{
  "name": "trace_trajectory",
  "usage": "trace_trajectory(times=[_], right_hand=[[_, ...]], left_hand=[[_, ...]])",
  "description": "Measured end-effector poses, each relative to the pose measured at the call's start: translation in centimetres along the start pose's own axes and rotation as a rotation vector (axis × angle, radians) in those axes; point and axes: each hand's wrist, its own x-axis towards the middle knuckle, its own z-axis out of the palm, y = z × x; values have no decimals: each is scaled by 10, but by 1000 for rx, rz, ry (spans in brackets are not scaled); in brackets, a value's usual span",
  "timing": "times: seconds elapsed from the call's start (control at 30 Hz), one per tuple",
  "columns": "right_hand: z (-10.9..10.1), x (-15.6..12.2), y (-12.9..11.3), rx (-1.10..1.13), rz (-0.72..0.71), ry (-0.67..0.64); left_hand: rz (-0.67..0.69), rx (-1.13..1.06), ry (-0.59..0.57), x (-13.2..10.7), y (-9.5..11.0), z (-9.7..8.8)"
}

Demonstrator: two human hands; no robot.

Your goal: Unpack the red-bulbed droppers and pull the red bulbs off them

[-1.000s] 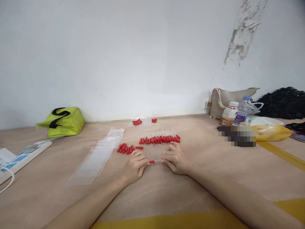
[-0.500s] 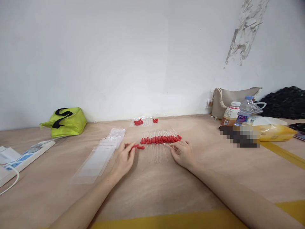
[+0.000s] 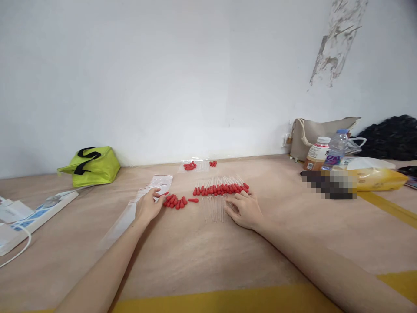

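Note:
A row of clear glass droppers with red bulbs (image 3: 221, 189) lies on the wooden table (image 3: 202, 252). Bare glass tubes (image 3: 215, 209) lie just in front of it. A small heap of loose red bulbs (image 3: 176, 201) sits to the left. My left hand (image 3: 149, 205) rests on the stack of clear zip bags (image 3: 137, 206), beside the bulb heap, with its fingers curled over the top bag. My right hand (image 3: 243, 209) lies with fingers stretched out on the right edge of the glass tubes, just below the row of droppers.
A packed bag of droppers (image 3: 198, 165) lies by the wall. A lime green bag (image 3: 91, 166) and a power strip (image 3: 35, 214) are at the left. At the right stand a beige bag (image 3: 317, 132), two bottles (image 3: 325, 153) and a yellow pack (image 3: 374, 179).
My hands parted from a dropper held between them. My left hand went left past the loose bulbs onto the zip bags. My right hand moved up to the tubes.

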Motion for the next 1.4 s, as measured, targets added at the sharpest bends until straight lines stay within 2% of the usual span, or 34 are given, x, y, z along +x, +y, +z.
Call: trace_trajectory(times=[0.1, 0.23, 0.4, 0.53, 0.73, 0.87, 1.0, 1.1, 1.23, 1.4], right_hand=[[-2, 1, 1, 15, 32, 22], [-3, 1, 12, -19, 252, 53], [-6, -1, 27, -12, 501, -92], [-7, 2, 24, 49, 544, -179], [-3, 10, 13, 61, 546, -211], [0, 14, 7, 80, 542, -202], [3, 16, 4, 98, 543, -213], [3, 14, 6, 96, 535, -228], [3, 11, 8, 120, 548, -225], [3, 10, 8, 153, 549, -214]], left_hand=[[11, 46, -19, 1, -2, 3], [27, 79, -52, 0, -4, 3], [39, 89, -29, 0, -2, -1], [53, 74, 10, 0, -1, -2], [83, 21, 165, -5, 4, -4], [183, 12, 176, -14, 28, -4], [362, -3, 13, -24, 67, 4], [480, -30, -40, -24, 97, 17], [517, -14, -82, -14, 127, 35], [520, -29, -116, -2, 141, 46]])
